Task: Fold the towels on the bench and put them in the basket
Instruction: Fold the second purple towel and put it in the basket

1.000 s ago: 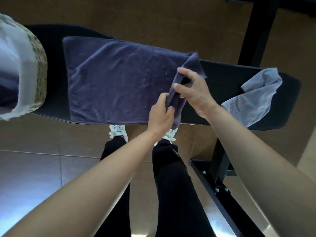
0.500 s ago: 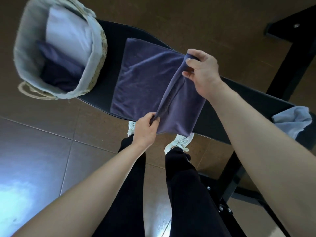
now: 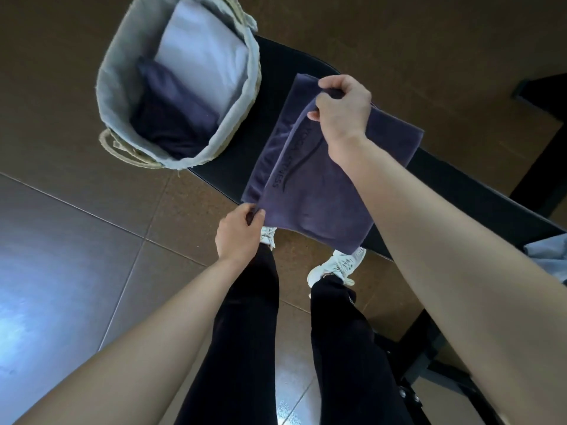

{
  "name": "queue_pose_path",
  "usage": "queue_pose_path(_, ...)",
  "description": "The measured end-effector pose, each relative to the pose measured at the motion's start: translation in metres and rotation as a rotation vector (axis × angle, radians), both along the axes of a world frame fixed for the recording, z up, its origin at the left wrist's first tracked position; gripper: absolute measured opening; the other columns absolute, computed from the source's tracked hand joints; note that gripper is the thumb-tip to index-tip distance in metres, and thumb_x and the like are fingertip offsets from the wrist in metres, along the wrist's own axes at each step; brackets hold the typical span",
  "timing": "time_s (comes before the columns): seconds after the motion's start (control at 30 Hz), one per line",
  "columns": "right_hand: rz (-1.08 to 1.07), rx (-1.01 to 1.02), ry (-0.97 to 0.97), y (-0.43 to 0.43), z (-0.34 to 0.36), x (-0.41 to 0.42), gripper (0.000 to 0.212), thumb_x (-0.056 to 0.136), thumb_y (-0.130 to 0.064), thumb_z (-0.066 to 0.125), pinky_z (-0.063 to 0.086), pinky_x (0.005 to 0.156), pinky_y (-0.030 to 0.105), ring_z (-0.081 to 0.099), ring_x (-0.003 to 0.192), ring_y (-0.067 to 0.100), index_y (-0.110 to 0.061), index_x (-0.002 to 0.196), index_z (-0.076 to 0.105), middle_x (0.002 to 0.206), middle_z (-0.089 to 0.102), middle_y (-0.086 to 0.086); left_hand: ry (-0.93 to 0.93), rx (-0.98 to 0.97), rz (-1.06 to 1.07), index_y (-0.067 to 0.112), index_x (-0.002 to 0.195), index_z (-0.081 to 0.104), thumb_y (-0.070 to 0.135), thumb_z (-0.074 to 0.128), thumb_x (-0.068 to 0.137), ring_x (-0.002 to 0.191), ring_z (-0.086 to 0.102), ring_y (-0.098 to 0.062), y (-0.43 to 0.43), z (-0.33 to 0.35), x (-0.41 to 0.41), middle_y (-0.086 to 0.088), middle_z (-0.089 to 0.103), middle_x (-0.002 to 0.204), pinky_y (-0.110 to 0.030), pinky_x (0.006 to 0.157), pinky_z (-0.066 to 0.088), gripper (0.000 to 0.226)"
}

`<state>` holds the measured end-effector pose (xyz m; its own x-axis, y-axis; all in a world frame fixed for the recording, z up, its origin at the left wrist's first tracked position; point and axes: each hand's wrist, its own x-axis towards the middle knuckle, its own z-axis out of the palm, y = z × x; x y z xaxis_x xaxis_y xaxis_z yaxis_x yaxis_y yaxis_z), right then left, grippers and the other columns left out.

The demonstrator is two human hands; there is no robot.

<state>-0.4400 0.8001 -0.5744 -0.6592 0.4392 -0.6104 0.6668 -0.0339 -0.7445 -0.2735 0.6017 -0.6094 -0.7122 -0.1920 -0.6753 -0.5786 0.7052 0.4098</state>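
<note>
Head view: soft purple towel [image 3: 322, 185] lay doubled flat on black padded bench [image 3: 233, 173], near edge overhanging. Right hand [image 3: 343, 111] pinched far corner; left hand [image 3: 237, 234] pinched near corner. Round woven, cloth-lined basket [image 3: 106, 87] just beside towel held folded white and dark towels.

The purple towel [image 3: 310, 191] is soft cloth with a short matt nap; lettering pressed into the pile reads darker. The tabletop [image 3: 233, 167] under it is smooth black padding with a dull, vinyl-like sheen. The basket [image 3: 135, 159] is coarse straw-coloured woven fibre, and its pale grey cloth liner [image 3: 116, 75] is frayed at the rim. Inside, a white towel [image 3: 202, 56] looks smooth and matt. The floor tiles [image 3: 76, 256] are glossy and throw back light. My trousers [image 3: 245, 332] are plain matt black cloth, my shoes [image 3: 337, 266] white knit with laces. The bench frame [image 3: 408, 384] is black-painted metal with bright bolts.
</note>
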Motion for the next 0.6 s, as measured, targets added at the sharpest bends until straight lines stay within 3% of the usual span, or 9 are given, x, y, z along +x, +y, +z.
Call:
queue_pose_path(0.1, 0.087, -0.062, -0.053, -0.013, -0.022, -0.005, 0.042, 0.092, 0.004, 0.063, 0.063, 0.077, 0.026, 0.073, 0.094, 0.019, -0.012, 0.130, 0.064, 0.109, 0.070, 0.004, -0.058, -0.136, 0.038, 0.027, 0.113, 0.070, 0.041, 0.058, 0.100, 0.103, 0.065, -0.029, -0.007, -0.011, -0.018, 0.001, 0.074, 0.106, -0.040, 0.085, 0.050, 0.022)
queue_pose_path(0.2, 0.194, -0.054, -0.131, -0.015, -0.036, -0.002, 0.055, 0.093, -0.002, 0.068, 0.061, 0.087, 0.029, 0.066, 0.103, 0.012, -0.014, 0.145, 0.054, 0.121, 0.063, 0.000, -0.099, -0.138, 0.036, 0.031, 0.112, 0.070, 0.038, 0.058, 0.101, 0.104, 0.066, -0.029, -0.011, -0.022, -0.031, 0.004, 0.074, 0.107, -0.040, 0.086, 0.050, 0.018)
queue_pose_path(0.47, 0.056, -0.068, -0.063, -0.003, -0.029, -0.011, 0.048, 0.093, 0.005, 0.061, 0.062, 0.085, 0.026, 0.069, 0.107, 0.016, -0.010, 0.139, 0.060, 0.115, 0.066, 0.002, -0.079, -0.091, -0.051, 0.027, 0.111, 0.071, 0.035, 0.063, 0.099, 0.101, 0.067, -0.024, -0.020, -0.034, -0.036, 0.008, 0.074, 0.103, -0.035, 0.082, 0.047, 0.016)
queue_pose_path(0.6, -0.023, -0.052, 0.006, -0.007, -0.025, -0.019, 0.046, 0.093, 0.005, 0.061, 0.061, 0.085, 0.025, 0.067, 0.111, 0.018, -0.009, 0.137, 0.061, 0.122, 0.064, 0.005, -0.041, -0.088, -0.059, 0.026, 0.111, 0.070, 0.033, 0.061, 0.101, 0.100, 0.067, -0.026, -0.021, -0.035, -0.038, 0.003, 0.074, 0.104, -0.041, 0.085, 0.052, 0.015)
